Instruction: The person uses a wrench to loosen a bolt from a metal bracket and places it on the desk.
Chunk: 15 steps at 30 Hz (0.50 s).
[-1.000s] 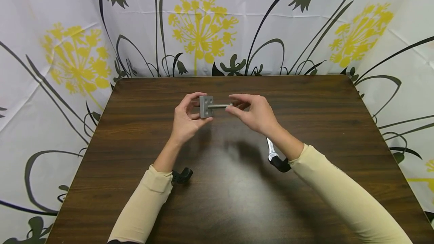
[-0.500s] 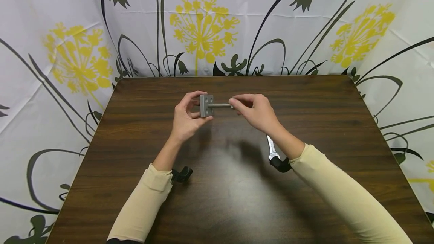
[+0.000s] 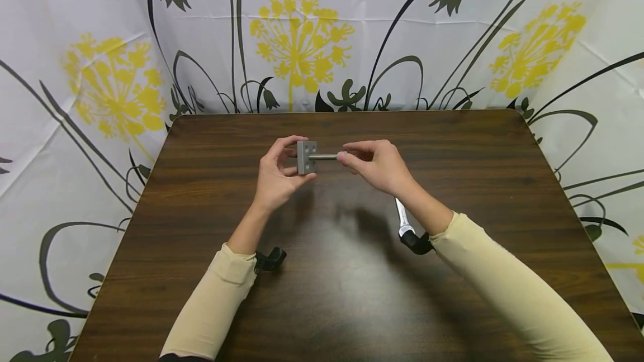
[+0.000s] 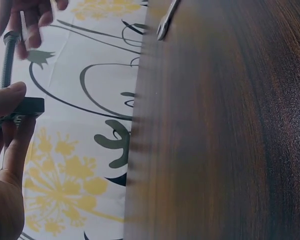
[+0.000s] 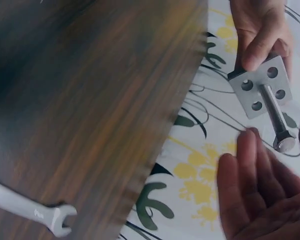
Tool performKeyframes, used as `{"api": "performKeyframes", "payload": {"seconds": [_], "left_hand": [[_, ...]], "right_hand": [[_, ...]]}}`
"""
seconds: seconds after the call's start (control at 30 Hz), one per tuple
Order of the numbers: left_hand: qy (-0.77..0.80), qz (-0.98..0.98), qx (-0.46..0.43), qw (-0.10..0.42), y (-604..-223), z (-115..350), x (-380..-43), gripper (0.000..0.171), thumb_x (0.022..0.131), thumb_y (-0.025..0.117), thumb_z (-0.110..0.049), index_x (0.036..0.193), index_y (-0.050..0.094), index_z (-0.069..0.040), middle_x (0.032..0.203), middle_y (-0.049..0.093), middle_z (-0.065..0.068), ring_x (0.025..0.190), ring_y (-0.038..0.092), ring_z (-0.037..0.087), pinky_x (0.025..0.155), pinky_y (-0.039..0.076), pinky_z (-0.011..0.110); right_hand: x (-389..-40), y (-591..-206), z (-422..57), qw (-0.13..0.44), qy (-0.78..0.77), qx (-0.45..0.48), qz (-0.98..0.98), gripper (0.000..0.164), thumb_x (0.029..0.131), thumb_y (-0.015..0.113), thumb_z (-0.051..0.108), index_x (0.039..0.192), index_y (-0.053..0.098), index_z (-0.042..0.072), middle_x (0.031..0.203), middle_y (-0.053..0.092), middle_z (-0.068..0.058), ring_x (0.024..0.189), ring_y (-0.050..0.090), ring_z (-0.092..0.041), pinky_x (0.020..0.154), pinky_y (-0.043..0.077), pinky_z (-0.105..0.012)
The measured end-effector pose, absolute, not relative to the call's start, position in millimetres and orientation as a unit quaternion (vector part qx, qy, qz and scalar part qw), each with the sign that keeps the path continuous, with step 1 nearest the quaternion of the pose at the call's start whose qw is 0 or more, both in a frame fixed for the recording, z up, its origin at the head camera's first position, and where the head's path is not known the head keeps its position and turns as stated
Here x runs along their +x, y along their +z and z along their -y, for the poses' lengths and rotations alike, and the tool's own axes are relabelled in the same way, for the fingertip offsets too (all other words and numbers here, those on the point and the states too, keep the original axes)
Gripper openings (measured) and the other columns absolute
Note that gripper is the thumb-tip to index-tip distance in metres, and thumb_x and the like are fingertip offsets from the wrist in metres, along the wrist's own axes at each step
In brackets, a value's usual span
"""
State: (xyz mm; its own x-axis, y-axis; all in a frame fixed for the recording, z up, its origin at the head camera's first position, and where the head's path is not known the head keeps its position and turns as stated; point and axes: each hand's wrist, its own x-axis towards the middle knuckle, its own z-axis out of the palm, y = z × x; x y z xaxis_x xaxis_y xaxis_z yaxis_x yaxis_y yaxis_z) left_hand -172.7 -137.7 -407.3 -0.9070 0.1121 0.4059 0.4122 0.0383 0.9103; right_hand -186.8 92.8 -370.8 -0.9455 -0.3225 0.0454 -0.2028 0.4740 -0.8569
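My left hand (image 3: 275,180) grips a square grey metal plate (image 3: 303,162) by its edges, thumb below and fingers above. A hex-head bolt (image 3: 323,157) stands out of the plate's middle toward the right, with several holes around it. Close to the bolt's head is my right hand (image 3: 382,169), its thumb overlapping the head in the head view. In the right wrist view the bolt head (image 5: 285,144) shows between the thumb and loosely spread fingers (image 5: 247,150), apart from the fingers. Both hands are raised over the table.
An open-ended wrench (image 3: 402,218) lies on the brown wood-grain table (image 3: 342,306), partly under my right forearm. Black wrist mounts (image 3: 270,260) sit at both sleeves' cuffs. A white curtain (image 3: 201,32) with yellow and grey flowers hangs behind the table's far edge.
My right fingers have closed toward the bolt head and then loosened again, with small shifts of thumb and fingertips. The left hand and plate have stayed almost still.
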Motion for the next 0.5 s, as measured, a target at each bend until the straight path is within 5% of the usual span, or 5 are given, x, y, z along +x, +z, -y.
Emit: {"api": "performKeyframes", "payload": {"seconds": [0.13,0.33,0.5], "left_hand": [[-0.668,0.712,-0.187,0.111,-407.5,137.4,-172.7,0.072,0.06,0.078,0.027,0.125,0.055,0.007,0.126,0.055,0.019,0.1,0.056,0.037,0.078,0.058,0.04],[-0.666,0.715,-0.183,0.112,-408.2,138.7,-173.1,0.071,0.061,0.078,0.027,0.125,0.054,0.007,0.126,0.054,0.021,0.099,0.055,0.035,0.078,0.058,0.039],[-0.666,0.714,-0.186,0.115,-407.6,138.9,-172.2,0.072,0.06,0.078,0.026,0.125,0.054,0.006,0.126,0.055,0.021,0.099,0.055,0.036,0.077,0.058,0.039]], "right_hand": [[-186.9,-370.0,-92.3,0.098,-0.514,-0.138,-0.841,0.029,0.095,0.067,0.034,0.105,0.075,0.007,0.082,0.074,-0.004,0.073,0.07,-0.022,0.067,0.056,-0.038],[-188.1,-371.1,-92.0,0.029,-0.472,-0.183,-0.862,0.028,0.086,0.078,0.024,0.111,0.074,0.011,0.089,0.073,0.001,0.077,0.065,-0.013,0.067,0.052,-0.03],[-186.1,-371.5,-92.0,0.09,-0.508,-0.147,-0.844,0.033,0.093,0.068,0.036,0.113,0.073,0.009,0.085,0.074,-0.002,0.075,0.069,-0.02,0.068,0.056,-0.037]]}}
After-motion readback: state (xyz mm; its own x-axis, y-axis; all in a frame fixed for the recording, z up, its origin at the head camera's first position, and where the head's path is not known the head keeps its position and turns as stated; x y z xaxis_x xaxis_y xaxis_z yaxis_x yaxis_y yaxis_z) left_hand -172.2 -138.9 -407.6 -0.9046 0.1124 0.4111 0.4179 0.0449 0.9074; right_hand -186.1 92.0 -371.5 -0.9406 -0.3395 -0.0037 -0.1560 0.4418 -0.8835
